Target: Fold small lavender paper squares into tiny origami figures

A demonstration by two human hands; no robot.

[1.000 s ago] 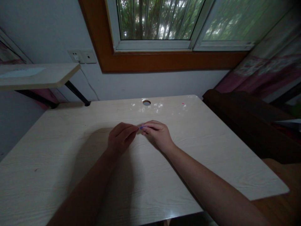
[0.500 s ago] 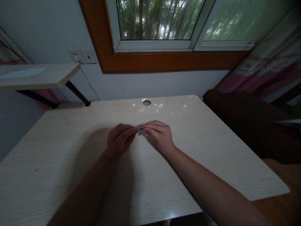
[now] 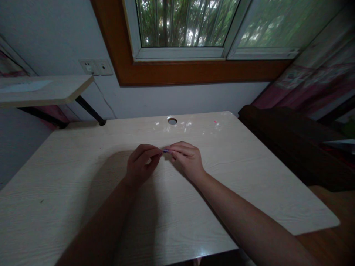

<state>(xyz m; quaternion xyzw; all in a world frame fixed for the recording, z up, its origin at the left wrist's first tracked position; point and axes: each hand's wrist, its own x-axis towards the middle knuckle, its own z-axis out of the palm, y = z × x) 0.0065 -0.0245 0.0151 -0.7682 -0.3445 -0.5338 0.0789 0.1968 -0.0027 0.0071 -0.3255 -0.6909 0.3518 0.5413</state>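
Between my fingertips is a small purple-blue object [image 3: 165, 150], too small and too covered to tell its kind. My left hand [image 3: 142, 162] pinches its left end with thumb and fingers. From the other side my right hand [image 3: 187, 157] grips its right end, hiding most of it. Both hands are close together over the middle of the pale wood-grain table [image 3: 235, 177].
A round cable hole [image 3: 172, 121] is at the table's back edge, with a tiny red speck [image 3: 215, 121] to its right. A raised shelf [image 3: 69, 88] on black legs stands at the back left. Wall and window [image 3: 183, 29] lie behind; dark furniture [image 3: 283, 147] is at right.
My left thumb has bent, and a small gap now shows between it and the left fingers. The right hand stays nearly the same, and the purple-blue object is still between both hands.
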